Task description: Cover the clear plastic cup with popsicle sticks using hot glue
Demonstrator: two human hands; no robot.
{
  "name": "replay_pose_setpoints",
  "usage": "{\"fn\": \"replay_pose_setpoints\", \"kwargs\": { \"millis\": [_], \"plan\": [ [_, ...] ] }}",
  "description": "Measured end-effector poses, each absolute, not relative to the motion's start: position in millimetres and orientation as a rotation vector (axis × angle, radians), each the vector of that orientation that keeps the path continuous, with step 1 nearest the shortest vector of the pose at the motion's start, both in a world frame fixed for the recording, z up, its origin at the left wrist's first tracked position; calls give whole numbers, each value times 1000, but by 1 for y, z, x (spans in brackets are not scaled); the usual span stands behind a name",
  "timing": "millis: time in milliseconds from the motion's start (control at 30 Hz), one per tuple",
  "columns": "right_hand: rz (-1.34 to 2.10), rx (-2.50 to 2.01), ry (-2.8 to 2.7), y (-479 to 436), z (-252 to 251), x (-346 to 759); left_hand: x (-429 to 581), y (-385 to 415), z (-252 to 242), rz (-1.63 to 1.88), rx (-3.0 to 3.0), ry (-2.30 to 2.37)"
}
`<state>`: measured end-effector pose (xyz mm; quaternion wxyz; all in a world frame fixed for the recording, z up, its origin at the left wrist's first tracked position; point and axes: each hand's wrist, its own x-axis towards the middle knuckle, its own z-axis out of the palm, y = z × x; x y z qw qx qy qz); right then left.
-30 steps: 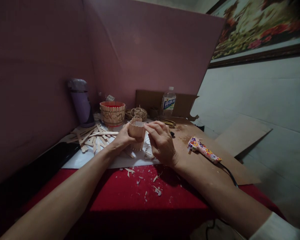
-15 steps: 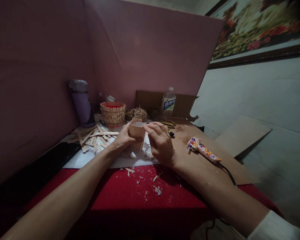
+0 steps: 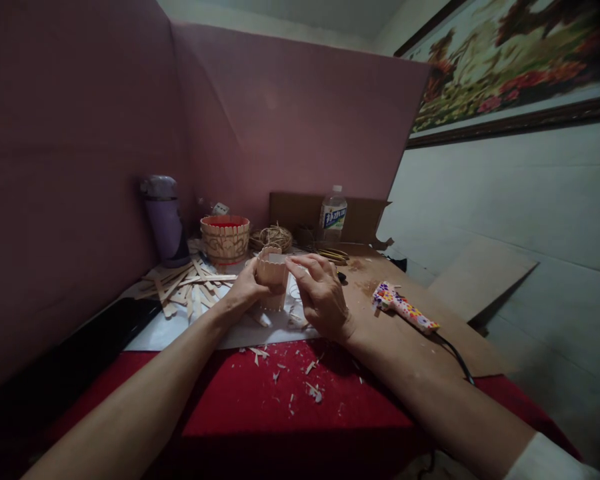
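Observation:
Between my hands is a small cup covered in upright wooden craft sticks (image 3: pixel 271 275), with a scalloped rim. A pale bare patch shows at its upper right. My left hand (image 3: pixel 247 285) is wrapped round the cup's left side and grips it. On the right, my right hand (image 3: pixel 321 290) is bent, with its fingertips pinched at the cup's rim. Whether a loose stick is between those fingertips I cannot tell. Left of my left hand lies a pile of loose craft sticks (image 3: pixel 195 283) on a white sheet (image 3: pixel 155 337).
Behind stand a larger stick-covered bucket (image 3: pixel 225 241), a coil of twine (image 3: pixel 271 237), a purple bottle (image 3: pixel 165 223) and a clear plastic bottle (image 3: pixel 333 217). A flowered glue gun (image 3: pixel 405 308) with a cord lies on cardboard (image 3: pixel 460 353). Scraps litter the red cloth (image 3: pixel 300 423).
The whole scene sits slightly lower in view, as the camera has tilted up. My hands keep nearly the same hold on the cup.

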<state>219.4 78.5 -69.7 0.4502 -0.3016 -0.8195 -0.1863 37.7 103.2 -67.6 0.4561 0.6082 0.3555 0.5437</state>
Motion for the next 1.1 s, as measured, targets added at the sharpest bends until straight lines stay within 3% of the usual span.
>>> {"fn": "replay_pose_setpoints", "kwargs": {
  "millis": [333,700,1100],
  "plan": [
    [-306,-784,-1889,82,-73,227,36,104,-67,1421,1432,915],
    [-237,-749,-2470,86,-81,226,35,110,-72,1410,1509,997],
    [-211,-794,-2474,86,-83,227,35,106,-70,1371,1521,990]
  ]
}}
